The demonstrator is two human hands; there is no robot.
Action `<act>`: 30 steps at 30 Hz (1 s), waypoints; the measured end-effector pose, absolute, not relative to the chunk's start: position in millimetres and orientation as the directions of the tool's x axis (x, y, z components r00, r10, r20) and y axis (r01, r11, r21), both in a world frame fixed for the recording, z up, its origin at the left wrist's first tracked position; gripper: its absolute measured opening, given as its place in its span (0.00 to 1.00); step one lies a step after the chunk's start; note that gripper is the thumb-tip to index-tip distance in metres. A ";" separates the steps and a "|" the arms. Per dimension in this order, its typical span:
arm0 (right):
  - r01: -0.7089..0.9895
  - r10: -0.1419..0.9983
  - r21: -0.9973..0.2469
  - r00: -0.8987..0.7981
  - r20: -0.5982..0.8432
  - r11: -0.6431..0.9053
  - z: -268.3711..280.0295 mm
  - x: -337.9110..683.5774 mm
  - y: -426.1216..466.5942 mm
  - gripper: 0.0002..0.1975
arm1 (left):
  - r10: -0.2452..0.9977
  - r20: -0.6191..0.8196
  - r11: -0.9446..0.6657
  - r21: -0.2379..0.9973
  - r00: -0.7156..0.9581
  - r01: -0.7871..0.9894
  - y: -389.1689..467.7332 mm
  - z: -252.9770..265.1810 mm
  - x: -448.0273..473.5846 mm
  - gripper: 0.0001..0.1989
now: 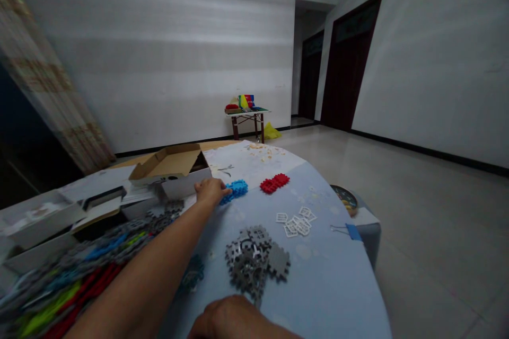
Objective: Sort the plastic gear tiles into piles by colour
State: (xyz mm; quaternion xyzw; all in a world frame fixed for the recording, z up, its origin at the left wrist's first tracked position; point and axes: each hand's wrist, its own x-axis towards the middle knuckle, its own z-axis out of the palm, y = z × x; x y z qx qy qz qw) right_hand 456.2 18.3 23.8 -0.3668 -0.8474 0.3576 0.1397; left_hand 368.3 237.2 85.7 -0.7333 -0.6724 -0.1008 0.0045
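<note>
My left hand (pixel 210 190) reaches across the table, its fingers curled at the left end of a row of blue toothed plastic building pieces (pixel 237 189). Its thumb side touches them. Close to me is my right hand (pixel 234 319), seen from the back with its fingers hidden. Just beyond it lies a pile of grey toothed pieces (pixel 248 259). Red toothed pieces (pixel 274 184) lie right of the blue ones. Several white lattice pieces (pixel 298 225) are spread nearer to me. My left forearm partly covers some teal pieces (pixel 193 274).
Left of my forearm, many coloured toothed pieces (pixel 95 251) are heaped beside white boxes (pixel 43 217). An open cardboard box (pixel 183 185) stands behind my left hand. Small yellowish bits (pixel 268 153) lie at the far side. A blue clip (pixel 352 231) grips the table's right edge.
</note>
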 end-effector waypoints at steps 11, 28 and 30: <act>0.481 0.734 -0.718 -0.676 0.062 0.503 38.4 461.8 2.6 0.16 | 0.983 0.091 -0.180 0.249 0.162 0.952 150.6 96.6 283.1 0.22; 0.512 0.760 -0.690 -0.644 0.085 0.511 38.3 460.4 0.3 0.16 | 0.945 0.001 -0.327 0.068 0.328 0.943 77.1 77.2 273.6 0.28; 0.508 0.762 -0.691 -0.640 0.097 0.514 37.8 460.6 0.2 0.16 | 0.951 0.059 -0.310 0.140 0.304 0.940 77.6 80.2 273.6 0.28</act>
